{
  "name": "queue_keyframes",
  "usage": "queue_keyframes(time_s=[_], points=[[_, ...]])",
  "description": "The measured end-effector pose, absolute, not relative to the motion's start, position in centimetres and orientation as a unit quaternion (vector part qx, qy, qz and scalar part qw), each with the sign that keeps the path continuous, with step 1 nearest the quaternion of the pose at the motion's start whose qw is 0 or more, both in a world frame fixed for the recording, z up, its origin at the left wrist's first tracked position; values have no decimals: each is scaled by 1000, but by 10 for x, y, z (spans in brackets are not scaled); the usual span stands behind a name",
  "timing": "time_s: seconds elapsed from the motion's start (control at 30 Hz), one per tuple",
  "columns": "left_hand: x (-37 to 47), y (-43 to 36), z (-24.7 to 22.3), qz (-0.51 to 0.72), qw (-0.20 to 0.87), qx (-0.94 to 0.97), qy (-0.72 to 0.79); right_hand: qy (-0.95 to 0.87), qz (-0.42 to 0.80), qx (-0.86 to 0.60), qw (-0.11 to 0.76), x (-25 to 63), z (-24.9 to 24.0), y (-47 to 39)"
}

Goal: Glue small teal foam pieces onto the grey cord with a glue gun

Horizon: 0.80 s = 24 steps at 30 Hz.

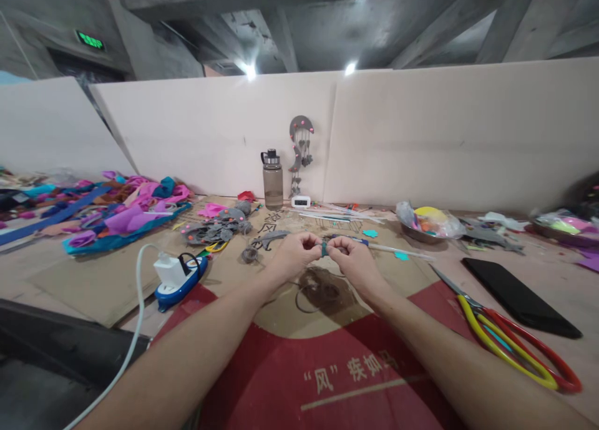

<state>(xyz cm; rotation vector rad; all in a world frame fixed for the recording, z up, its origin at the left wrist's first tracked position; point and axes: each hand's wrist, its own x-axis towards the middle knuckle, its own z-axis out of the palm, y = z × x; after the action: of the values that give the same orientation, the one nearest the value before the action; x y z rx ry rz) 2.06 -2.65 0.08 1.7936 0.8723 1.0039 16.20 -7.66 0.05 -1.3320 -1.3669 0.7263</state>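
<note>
A small dark green piece (324, 249) is pinched between both hands above the middle of the table. My left hand (298, 253) is closed on its left side, thumb against index finger. On its right side my right hand (349, 258) is closed in the same kind of pinch. The fingertips nearly meet. Thin grey cord (318, 298) lies in loose loops on the brown and red board (276, 355) below the hands. Grey felt pieces (219, 227) are heaped to the left of my left hand.
Scissors (496, 336) and a black phone (519, 296) lie at right. A blue power strip (182, 286) with a white cable is at left, near coloured felt (131, 215). A bottle (272, 180), small clock (301, 202) and filled bowl (428, 230) stand behind.
</note>
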Motion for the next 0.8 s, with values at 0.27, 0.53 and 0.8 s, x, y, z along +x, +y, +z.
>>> queue_keyframes(time_s=[0.27,0.53,0.8], points=[[15,-22,-1,361,531,702,306,-524,332,-550,560,170,-10,-68],[14,-23,-4,383,533,686,314,-527,332,-550,557,170,-8,-70],[14,-20,-4,422,521,662,336,-557,387,-499,540,169,-13,-66]])
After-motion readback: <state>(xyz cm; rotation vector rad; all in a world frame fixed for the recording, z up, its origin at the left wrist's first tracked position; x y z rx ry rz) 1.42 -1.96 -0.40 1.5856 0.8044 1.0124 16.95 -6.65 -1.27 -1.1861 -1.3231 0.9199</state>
